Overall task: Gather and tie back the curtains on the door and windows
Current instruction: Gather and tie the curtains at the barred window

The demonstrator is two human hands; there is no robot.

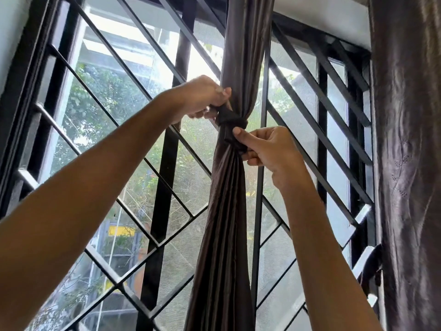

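Observation:
A dark brown curtain (224, 211) hangs gathered into a narrow bundle in the middle of the window. A dark fabric tie-back (232, 120) is knotted round it at mid height. My left hand (205, 99) grips one end of the tie at the knot's left side. My right hand (265, 146) pinches the other end just below the knot, thumb on top. Both arms reach up from the lower corners.
Black window grille bars (167, 163) with diagonal slats stand behind the curtain, with mesh and trees outside. A second dark curtain (410, 139) hangs loose along the right edge, with a dark tie (371, 268) dangling at its left side.

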